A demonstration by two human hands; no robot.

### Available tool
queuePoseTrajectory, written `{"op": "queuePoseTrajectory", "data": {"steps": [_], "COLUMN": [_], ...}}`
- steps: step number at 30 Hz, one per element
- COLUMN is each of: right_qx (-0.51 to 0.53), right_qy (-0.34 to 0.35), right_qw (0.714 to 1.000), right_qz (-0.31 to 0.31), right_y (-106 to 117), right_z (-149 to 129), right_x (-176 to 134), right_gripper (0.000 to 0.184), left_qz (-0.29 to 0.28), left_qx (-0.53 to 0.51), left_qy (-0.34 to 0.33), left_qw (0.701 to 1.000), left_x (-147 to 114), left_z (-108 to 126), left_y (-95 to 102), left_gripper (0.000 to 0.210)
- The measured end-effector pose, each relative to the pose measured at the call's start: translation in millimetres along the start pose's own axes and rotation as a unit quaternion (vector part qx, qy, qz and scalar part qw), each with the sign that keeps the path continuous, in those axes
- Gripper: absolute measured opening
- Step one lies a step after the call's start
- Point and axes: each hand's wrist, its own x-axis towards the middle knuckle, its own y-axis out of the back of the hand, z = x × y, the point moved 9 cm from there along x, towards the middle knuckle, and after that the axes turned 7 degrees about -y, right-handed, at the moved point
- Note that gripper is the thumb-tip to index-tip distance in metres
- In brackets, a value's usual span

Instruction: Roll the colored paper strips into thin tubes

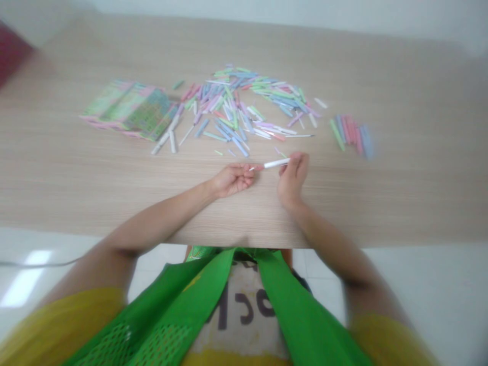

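White stick (276, 162) | right grip (293, 178) nearer, clamped on its right end | long axis crosswise, free end toward left grip (234, 179) | left closure: cannot tell

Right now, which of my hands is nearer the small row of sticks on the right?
Right. The right hand is left of the row and closer to you; the left hand is farther left, beyond the right hand.
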Motion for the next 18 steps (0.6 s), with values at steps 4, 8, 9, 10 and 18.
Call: {"op": "queuePoseTrajectory", "data": {"steps": [4,8,9,10,18], "right_qx": [0.046,0.092,0.102,0.11,0.082], "right_qy": [-0.066,-0.138,-0.16,-0.177,-0.157], "right_qw": [0.997,0.986,0.982,0.978,0.968], "right_qz": [0.006,0.004,-0.007,-0.024,-0.177], "right_y": [-0.9,-1.7,-3.8,-6.9,-29.1], "right_z": [10.9,21.0,23.8,25.3,13.6], "right_x": [5.6,9.8,8.6,6.1,-35.8], "right_gripper": [0.037,0.036,0.035,0.035,0.03], "left_qz": [0.005,0.017,0.019,0.017,-0.106], "left_qx": [-0.023,-0.005,0.001,0.007,0.133], "left_qy": [0.017,0.004,-0.003,-0.011,-0.033], "left_qw": [1.0,1.0,1.0,1.0,0.985], "left_x": [-2.6,-3.3,-2.7,-1.9,-3.9], "left_z": [-0.9,1.2,1.3,1.3,-5.8], "left_y": [-6.8,-6.2,-4.5,-3.0,-11.0], "left_gripper": [0.03,0.03,0.029,0.027,0.018]}}
